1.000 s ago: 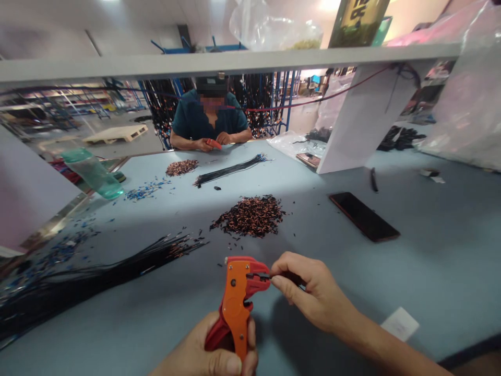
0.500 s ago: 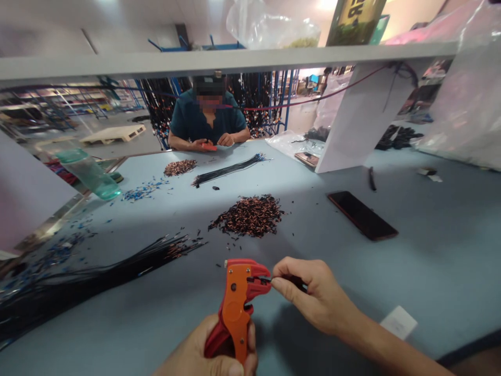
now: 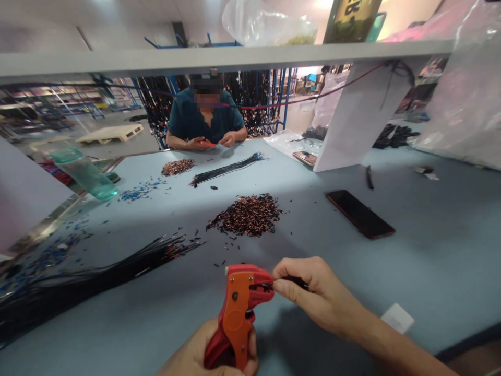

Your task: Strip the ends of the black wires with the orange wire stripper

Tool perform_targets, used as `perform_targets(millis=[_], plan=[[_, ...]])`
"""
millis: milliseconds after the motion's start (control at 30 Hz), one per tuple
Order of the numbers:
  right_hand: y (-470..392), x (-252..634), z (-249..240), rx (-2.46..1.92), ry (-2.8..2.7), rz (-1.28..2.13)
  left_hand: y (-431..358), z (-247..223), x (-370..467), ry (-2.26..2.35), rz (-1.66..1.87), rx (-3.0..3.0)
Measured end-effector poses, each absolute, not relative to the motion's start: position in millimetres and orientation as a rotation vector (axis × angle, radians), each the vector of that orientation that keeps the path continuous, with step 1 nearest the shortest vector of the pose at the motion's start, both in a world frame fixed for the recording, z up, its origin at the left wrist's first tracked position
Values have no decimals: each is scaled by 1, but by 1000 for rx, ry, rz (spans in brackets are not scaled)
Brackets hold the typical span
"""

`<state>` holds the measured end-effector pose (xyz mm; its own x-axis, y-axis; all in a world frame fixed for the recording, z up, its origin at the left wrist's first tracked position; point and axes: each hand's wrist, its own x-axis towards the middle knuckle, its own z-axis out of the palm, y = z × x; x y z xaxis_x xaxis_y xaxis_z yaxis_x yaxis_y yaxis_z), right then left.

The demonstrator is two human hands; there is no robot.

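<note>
My left hand (image 3: 219, 350) is wrapped round the handle of an orange and red wire stripper (image 3: 238, 308), held upright with its jaws facing right. My right hand (image 3: 313, 292) pinches thin black wires (image 3: 298, 282) right at the jaws; the wire ends inside the tool are too small to make out. Beyond the tool lies a pile of short black and copper offcuts (image 3: 250, 215). A long bundle of black wires (image 3: 97, 282) with bare copper tips stretches across the left side.
A dark phone (image 3: 360, 214) lies at the right, a white tag (image 3: 397, 317) nearer. Further back are a wire bundle (image 3: 227, 169), copper bits (image 3: 177, 167), blue bits (image 3: 141, 189) and a green cup (image 3: 88, 175). Across the table a person (image 3: 206, 117) holds a red tool. A shelf (image 3: 235, 58) spans above.
The stripper's red jaws have closed together at the wire, and the tool sits slightly lower. My right hand stays at the jaws. The view has shifted slightly.
</note>
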<state>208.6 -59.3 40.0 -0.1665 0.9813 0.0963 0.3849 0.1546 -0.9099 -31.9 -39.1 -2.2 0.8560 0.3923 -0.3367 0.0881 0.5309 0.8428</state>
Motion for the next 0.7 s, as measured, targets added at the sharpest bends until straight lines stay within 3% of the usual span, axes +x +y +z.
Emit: perform_targets(millis=[700], plan=[[-56,215,40,-1308,-1642,1198,-40,4,-32,644,167,1091]])
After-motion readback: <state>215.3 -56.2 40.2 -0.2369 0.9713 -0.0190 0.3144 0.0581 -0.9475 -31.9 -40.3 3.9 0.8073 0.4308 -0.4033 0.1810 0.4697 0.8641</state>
